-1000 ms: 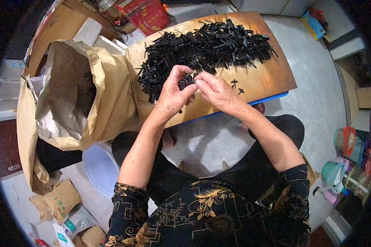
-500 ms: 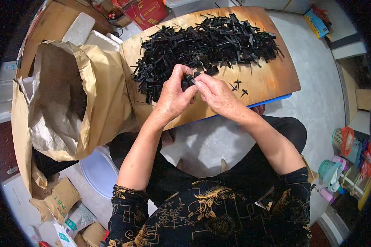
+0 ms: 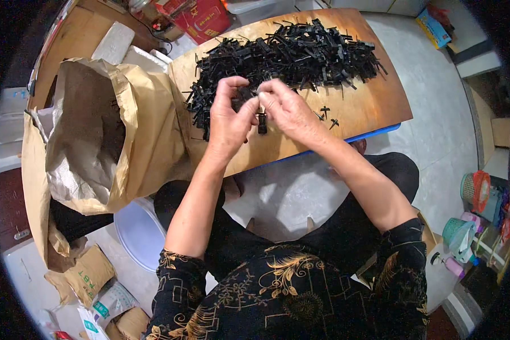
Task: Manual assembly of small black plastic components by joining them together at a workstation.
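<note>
You held your left hand (image 3: 228, 122) just inside the bench's (image 3: 374, 110) near edge, left of its middle, fingers curled and thumb reaching rightward. Your right hand (image 3: 290, 113) was just beside it, thumb and forefinger bunched at the tips. Your bare left forearm (image 3: 194, 207) and right forearm (image 3: 371, 184) converged across that edge, wrists nearly straight.

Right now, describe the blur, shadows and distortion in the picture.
Head view: the fisheye bows the wooden board at its edges and leaves the corners black; head view: the right hand looks slightly blurred; head view: soft shadows darken the grey floor.
</note>
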A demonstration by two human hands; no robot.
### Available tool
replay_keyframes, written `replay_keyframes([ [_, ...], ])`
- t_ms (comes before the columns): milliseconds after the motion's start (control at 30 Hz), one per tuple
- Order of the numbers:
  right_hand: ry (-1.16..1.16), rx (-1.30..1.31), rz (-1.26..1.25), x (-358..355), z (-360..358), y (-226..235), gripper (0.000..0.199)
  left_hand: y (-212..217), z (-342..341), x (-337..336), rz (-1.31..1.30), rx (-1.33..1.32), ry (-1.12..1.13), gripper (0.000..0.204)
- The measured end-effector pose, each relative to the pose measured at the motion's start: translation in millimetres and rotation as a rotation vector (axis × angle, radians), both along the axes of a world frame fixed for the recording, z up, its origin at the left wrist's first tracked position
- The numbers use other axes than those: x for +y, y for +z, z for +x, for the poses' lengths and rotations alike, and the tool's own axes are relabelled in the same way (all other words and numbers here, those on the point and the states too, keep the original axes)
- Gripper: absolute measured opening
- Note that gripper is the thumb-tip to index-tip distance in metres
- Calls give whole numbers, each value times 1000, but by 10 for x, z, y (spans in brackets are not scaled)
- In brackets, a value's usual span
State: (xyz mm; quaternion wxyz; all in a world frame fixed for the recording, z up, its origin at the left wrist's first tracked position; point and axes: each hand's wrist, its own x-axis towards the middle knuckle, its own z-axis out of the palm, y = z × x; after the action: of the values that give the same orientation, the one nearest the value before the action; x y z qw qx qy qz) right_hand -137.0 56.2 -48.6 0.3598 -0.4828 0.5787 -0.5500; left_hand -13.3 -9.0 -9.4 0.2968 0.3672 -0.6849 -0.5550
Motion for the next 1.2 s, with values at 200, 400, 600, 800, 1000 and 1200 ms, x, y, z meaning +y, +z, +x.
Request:
replay_keyframes([
  [200, 98, -419, 100, 146, -157, 156, 19, 142, 101, -34, 473, 315, -118, 37],
  [400, 146, -456, 47, 242, -205, 289, 16, 180, 114, 65, 429, 182, -162, 34],
  [600, 322, -614, 95, 363, -301, 358, 23, 237, 141, 137, 646, 314, -469, 32],
  [800, 438, -568, 176, 443, -360, 406, 26, 226, 83, 208, 694, 318, -515, 32],
  [1000, 214, -317, 92, 353, -338, 294, 18, 222, 51, 217, 335, 54, -372, 35],
  [1200, 206, -269, 68, 265, -271, 218, 19, 263, 113, 229, 170, -20, -374, 33],
])
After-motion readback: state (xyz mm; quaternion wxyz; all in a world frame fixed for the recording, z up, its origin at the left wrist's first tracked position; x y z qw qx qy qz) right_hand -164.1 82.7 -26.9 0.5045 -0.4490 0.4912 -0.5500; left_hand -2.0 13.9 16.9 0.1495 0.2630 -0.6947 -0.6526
